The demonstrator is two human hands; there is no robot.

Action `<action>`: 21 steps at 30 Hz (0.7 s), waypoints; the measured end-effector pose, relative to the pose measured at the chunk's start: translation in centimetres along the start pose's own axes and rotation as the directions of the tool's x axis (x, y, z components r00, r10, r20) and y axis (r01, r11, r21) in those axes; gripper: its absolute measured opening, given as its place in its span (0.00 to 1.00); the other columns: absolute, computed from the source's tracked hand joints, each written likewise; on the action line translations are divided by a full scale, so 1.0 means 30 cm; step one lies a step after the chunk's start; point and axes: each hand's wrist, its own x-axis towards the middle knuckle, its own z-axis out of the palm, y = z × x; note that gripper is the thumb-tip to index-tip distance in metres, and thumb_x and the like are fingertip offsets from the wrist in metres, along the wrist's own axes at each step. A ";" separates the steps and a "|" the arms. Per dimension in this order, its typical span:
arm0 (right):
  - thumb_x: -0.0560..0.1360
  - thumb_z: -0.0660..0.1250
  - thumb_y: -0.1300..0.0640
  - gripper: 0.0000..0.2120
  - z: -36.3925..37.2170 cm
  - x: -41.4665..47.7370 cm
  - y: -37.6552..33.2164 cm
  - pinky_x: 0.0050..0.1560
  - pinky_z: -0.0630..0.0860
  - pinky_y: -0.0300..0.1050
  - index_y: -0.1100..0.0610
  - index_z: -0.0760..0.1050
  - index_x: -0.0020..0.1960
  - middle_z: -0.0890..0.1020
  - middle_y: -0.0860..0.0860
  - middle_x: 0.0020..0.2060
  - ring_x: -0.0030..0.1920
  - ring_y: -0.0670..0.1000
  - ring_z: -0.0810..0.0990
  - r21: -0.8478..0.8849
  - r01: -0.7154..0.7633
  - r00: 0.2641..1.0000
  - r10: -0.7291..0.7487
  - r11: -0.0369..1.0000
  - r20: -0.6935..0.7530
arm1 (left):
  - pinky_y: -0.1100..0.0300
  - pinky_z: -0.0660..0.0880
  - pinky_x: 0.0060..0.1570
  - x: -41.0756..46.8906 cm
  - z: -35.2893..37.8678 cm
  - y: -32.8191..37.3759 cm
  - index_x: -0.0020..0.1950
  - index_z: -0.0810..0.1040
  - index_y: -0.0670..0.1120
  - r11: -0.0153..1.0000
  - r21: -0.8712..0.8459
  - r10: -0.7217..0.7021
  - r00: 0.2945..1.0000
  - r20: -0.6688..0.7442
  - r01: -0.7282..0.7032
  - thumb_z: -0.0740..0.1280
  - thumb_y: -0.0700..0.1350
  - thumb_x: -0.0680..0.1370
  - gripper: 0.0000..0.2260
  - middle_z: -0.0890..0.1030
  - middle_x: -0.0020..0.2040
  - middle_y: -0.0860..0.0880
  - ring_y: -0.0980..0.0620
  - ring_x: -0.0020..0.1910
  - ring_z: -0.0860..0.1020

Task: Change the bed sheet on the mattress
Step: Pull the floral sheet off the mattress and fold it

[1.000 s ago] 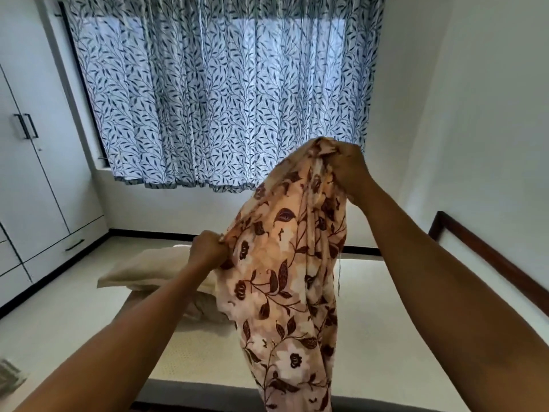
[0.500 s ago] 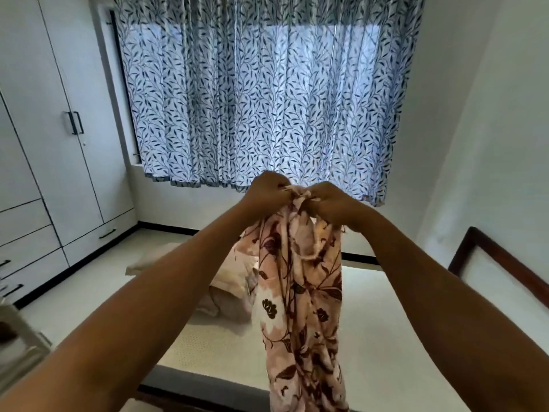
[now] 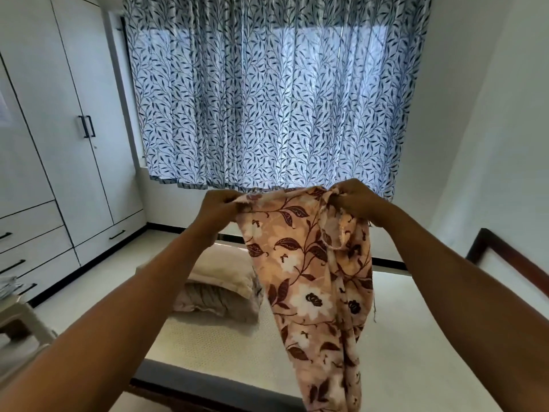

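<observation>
A peach floral bed sheet (image 3: 309, 272) with dark brown leaves hangs in front of me over the bare cream mattress (image 3: 401, 337). My left hand (image 3: 218, 208) grips its top edge at the left. My right hand (image 3: 355, 200) grips the same edge at the right, with a stretch of cloth spread flat between the two hands. The rest of the sheet drops in bunched folds down past the mattress's near edge.
Two pillows (image 3: 219, 281) lie stacked at the mattress's far left. A leaf-patterned curtain (image 3: 267, 93) covers the window behind. White wardrobe doors and drawers (image 3: 59, 144) line the left wall. A dark wooden headboard (image 3: 511, 260) runs along the right. A pale stool (image 3: 20, 319) stands at lower left.
My hands, close together on the bunched top edge half a second ago, have pulled apart sideways, spreading the sheet's top edge open. The view has tilted a little to the left.
</observation>
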 end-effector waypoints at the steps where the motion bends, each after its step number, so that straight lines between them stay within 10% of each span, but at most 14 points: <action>1: 0.77 0.72 0.57 0.11 0.020 -0.006 -0.005 0.40 0.71 0.44 0.64 0.81 0.41 0.81 0.60 0.34 0.35 0.51 0.77 0.022 -0.008 0.999 0.007 1.000 0.031 | 0.59 0.77 0.38 0.007 -0.001 0.018 0.43 0.86 0.46 0.998 -0.056 0.013 1.000 -0.002 -0.014 0.72 0.32 0.74 0.09 0.84 0.35 0.48 0.53 0.34 0.81; 8: 0.78 0.66 0.69 0.08 0.102 -0.107 -0.138 0.32 0.70 0.36 0.60 0.79 0.42 0.78 0.46 0.31 0.30 0.44 0.73 0.272 0.061 0.777 -0.217 0.960 0.591 | 0.60 0.80 0.42 -0.045 -0.086 0.115 0.47 0.86 0.41 0.927 -0.362 0.131 0.818 0.561 0.100 0.77 0.41 0.69 0.09 0.84 0.43 0.43 0.48 0.41 0.82; 11: 0.74 0.70 0.63 0.03 0.091 -0.073 -0.212 0.28 0.67 0.34 0.58 0.81 0.43 0.77 0.47 0.30 0.28 0.43 0.69 0.506 -0.129 0.684 -0.293 0.853 0.668 | 0.62 0.79 0.39 -0.035 -0.065 0.151 0.43 0.85 0.42 0.915 -0.396 0.177 0.809 0.560 0.075 0.71 0.42 0.74 0.05 0.83 0.39 0.46 0.51 0.38 0.82; 14: 0.78 0.71 0.57 0.06 0.147 0.058 -0.164 0.38 0.77 0.40 0.58 0.84 0.51 0.84 0.52 0.41 0.38 0.49 0.79 0.025 -0.011 0.880 -0.002 1.000 0.475 | 0.58 0.77 0.35 0.041 -0.023 0.054 0.41 0.84 0.40 0.994 0.103 -0.049 0.980 0.192 0.029 0.74 0.45 0.74 0.08 0.82 0.36 0.46 0.46 0.39 0.81; 16: 0.79 0.70 0.55 0.11 0.193 0.118 -0.066 0.51 0.79 0.48 0.61 0.81 0.57 0.83 0.58 0.54 0.52 0.58 0.82 -0.525 -0.021 0.995 0.072 0.851 0.076 | 0.51 0.82 0.39 0.075 -0.048 -0.060 0.41 0.85 0.41 0.922 0.322 -0.161 0.969 -0.187 0.215 0.74 0.42 0.71 0.04 0.84 0.37 0.43 0.44 0.41 0.83; 18: 0.78 0.68 0.60 0.08 0.196 0.125 -0.016 0.52 0.79 0.49 0.63 0.82 0.54 0.84 0.60 0.53 0.54 0.60 0.83 -0.362 -0.130 0.972 0.047 0.923 -0.229 | 0.46 0.83 0.44 0.055 -0.085 -0.120 0.39 0.86 0.43 0.927 0.176 -0.264 0.910 -0.321 0.331 0.74 0.37 0.70 0.03 0.85 0.39 0.41 0.42 0.42 0.84; 21: 0.78 0.70 0.56 0.09 0.158 0.124 -0.005 0.48 0.75 0.43 0.59 0.86 0.51 0.86 0.57 0.50 0.49 0.55 0.83 -0.135 -0.146 0.959 0.106 0.980 -0.262 | 0.53 0.81 0.34 0.037 -0.133 -0.118 0.37 0.84 0.44 0.968 0.017 -0.241 0.949 -0.204 0.249 0.68 0.31 0.74 0.11 0.84 0.39 0.41 0.43 0.38 0.82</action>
